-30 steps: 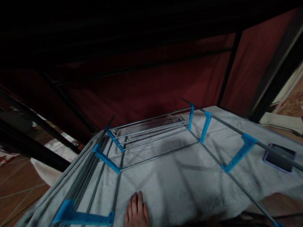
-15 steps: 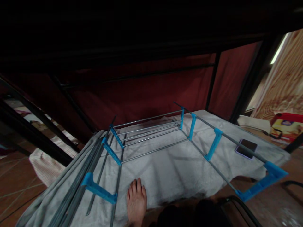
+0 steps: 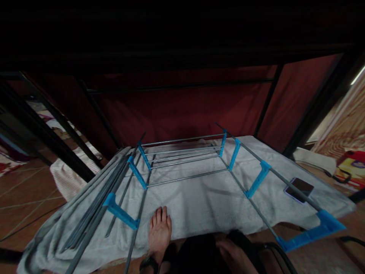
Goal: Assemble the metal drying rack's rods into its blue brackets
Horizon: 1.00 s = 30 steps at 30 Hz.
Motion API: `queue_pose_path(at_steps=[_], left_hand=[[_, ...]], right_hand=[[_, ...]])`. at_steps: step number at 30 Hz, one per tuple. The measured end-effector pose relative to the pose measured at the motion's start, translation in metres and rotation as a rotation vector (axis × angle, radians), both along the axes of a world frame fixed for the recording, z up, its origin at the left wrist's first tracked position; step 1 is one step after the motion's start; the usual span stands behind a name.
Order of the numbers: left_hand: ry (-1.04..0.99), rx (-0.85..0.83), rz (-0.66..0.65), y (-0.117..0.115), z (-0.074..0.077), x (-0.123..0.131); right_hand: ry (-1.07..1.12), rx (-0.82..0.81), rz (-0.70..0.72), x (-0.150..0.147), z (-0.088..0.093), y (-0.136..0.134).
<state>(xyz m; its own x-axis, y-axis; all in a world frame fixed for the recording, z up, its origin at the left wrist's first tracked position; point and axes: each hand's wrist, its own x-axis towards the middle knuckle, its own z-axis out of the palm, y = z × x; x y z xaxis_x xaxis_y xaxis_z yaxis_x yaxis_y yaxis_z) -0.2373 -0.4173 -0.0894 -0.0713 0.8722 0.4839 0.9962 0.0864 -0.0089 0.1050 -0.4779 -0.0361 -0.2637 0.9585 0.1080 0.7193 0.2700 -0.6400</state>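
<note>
My left hand lies flat on a white towel, fingers stretched out and close together, holding nothing. A dark watch sits on its wrist. The towel is draped over a drying rack of grey metal rods joined by blue plastic brackets. One blue bracket is just left of my left hand. My right hand shows dimly at the bottom edge, below the towel's front hem, and its fingers are unclear. A dark phone rests on the towel at the right.
Behind the rack hang dark red fabric and black metal frame bars. A striped cloth lies on the tiled floor at the left. A red and yellow bag sits at the far right.
The view has dropped and pulled back, showing more of the rack's near end. My left hand stays flat on the towel. My right hand has come into view at the bottom.
</note>
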Motion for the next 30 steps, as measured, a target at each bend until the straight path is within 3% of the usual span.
queue_pose_path(at_steps=[6, 10, 16, 21, 27, 30], left_hand=[[0.014, 0.027, 0.011, -0.001, 0.000, 0.002], [0.024, 0.026, 0.009, -0.002, 0.000, 0.003], [0.031, 0.007, 0.020, -0.003, 0.000, 0.005], [0.003, -0.027, 0.035, -0.004, -0.001, 0.006], [0.017, -0.056, 0.032, -0.003, -0.004, 0.004], [0.023, -0.075, 0.046, -0.004, 0.000, 0.006]], right_hand=[[0.204, 0.153, -0.311, 0.038, -0.010, 0.103], [0.117, 0.185, -0.399, 0.043, -0.031, 0.139], [0.003, 0.198, -0.423, 0.044, -0.062, 0.138], [-0.093, 0.188, -0.437, 0.044, -0.067, 0.137], [-0.048, 0.243, -0.387, 0.049, -0.075, 0.136], [-0.049, 0.256, -0.374, 0.049, -0.071, 0.134]])
